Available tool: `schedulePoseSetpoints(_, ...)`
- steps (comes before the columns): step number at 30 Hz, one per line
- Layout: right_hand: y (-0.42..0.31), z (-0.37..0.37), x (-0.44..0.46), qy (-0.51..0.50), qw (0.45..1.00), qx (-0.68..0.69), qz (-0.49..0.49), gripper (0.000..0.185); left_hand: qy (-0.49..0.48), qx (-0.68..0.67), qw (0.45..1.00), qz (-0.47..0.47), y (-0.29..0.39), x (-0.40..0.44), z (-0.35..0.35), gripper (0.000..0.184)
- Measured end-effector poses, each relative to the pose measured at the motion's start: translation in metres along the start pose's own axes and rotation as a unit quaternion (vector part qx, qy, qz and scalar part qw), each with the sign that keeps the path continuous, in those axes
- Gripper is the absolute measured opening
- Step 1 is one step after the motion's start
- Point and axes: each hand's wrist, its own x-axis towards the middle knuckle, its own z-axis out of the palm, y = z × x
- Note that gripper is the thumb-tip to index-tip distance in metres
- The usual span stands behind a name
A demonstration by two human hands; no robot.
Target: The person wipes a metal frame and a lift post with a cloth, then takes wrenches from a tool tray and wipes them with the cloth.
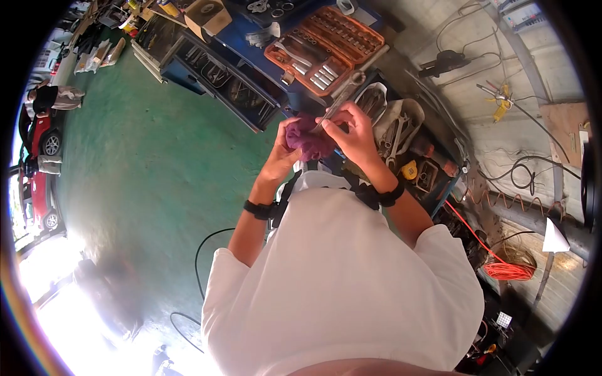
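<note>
My left hand (279,158) is closed around a bunched purple cloth (307,139) in front of my chest. My right hand (356,136) grips a long metal wrench (345,94) between thumb and fingers. The ring-shaped end of the wrench points up and away from me, and its near end meets the cloth, where the detail is hidden. Just beyond my hands, an orange socket set case (347,61) lies open with sockets and wrenches in it. To the right of my right hand sits a light-coloured pouch of wrenches (401,128).
An open blue drawer (219,78) full of tools juts out at the upper left. A cardboard box (207,17) stands on the blue workbench (241,47). Cables and an orange coiled hose (509,271) are at the right. Two people and a red car (41,135) are far left.
</note>
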Motion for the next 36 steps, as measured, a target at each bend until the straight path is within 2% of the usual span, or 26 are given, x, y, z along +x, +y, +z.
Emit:
schedulePoseSetpoints(2,-0.004,0.002,0.000,-0.002,1.000,-0.027,-0.004,0.017,-0.003,0.008,1.000,0.012,-0.003,-0.001,0.000,0.070)
schedulePoseSetpoints(5,0.001,0.004,-0.002,-0.001,0.999,-0.044,-0.011,0.018,0.044,0.061,0.997,0.009,-0.004,-0.001,0.006,0.072)
schedulePoseSetpoints(7,0.007,0.008,-0.002,-0.003,1.000,-0.007,-0.018,0.018,0.110,0.023,0.991,0.075,-0.010,0.001,0.011,0.067)
schedulePoseSetpoints(8,0.008,0.010,-0.002,-0.003,1.000,-0.003,-0.017,0.018,0.112,0.026,0.991,0.074,-0.011,0.000,0.010,0.067)
schedulePoseSetpoints(10,0.006,0.013,-0.004,-0.016,1.000,-0.017,-0.020,0.018,0.098,0.033,0.988,0.112,-0.012,-0.002,0.006,0.054)
schedulePoseSetpoints(11,0.007,0.016,-0.004,-0.014,1.000,-0.015,-0.019,0.018,0.098,0.035,0.988,0.110,-0.012,-0.005,0.003,0.054)
schedulePoseSetpoints(14,0.013,0.016,-0.003,-0.054,0.997,-0.042,-0.038,0.024,0.134,0.055,0.984,0.101,-0.004,-0.008,0.005,0.035)
schedulePoseSetpoints(17,0.006,0.017,0.002,-0.035,0.999,-0.031,-0.011,0.034,0.158,0.032,0.980,0.112,0.004,-0.010,0.009,0.034)
schedulePoseSetpoints(18,0.010,0.009,0.004,-0.038,0.998,-0.031,0.027,0.036,0.145,0.037,0.979,0.138,0.003,-0.010,0.005,0.031)
schedulePoseSetpoints(19,0.013,0.005,0.009,-0.022,1.000,-0.010,0.001,0.032,0.147,0.038,0.978,0.140,0.002,-0.012,0.002,0.031)
schedulePoseSetpoints(21,0.002,-0.016,0.017,-0.065,0.997,0.005,0.041,0.027,0.142,0.038,0.979,0.142,0.003,-0.018,-0.003,0.032)
schedulePoseSetpoints(22,-0.003,-0.023,0.021,-0.070,0.998,0.008,0.000,0.025,0.146,0.037,0.978,0.143,0.004,-0.020,-0.003,0.032)
schedulePoseSetpoints(24,-0.020,-0.030,0.027,-0.056,0.998,0.004,-0.008,0.025,0.170,0.009,0.977,0.127,0.006,-0.023,-0.001,0.042)
schedulePoseSetpoints(26,-0.031,-0.033,0.031,-0.079,0.997,-0.006,0.000,0.026,0.159,0.000,0.979,0.125,0.005,-0.027,-0.004,0.043)
schedulePoseSetpoints(31,-0.038,0.009,0.020,-0.131,0.985,0.092,0.068,0.030,0.093,-0.037,0.990,0.099,0.011,-0.034,0.006,0.047)
schedulePoseSetpoints(33,-0.029,0.024,0.016,-0.174,0.977,0.101,0.076,0.030,0.075,-0.078,0.993,0.054,0.009,-0.039,0.003,0.051)
schedulePoseSetpoints(36,-0.025,0.037,0.015,-0.186,0.981,-0.010,0.055,0.029,0.072,-0.065,0.994,0.043,0.010,-0.042,0.001,0.051)
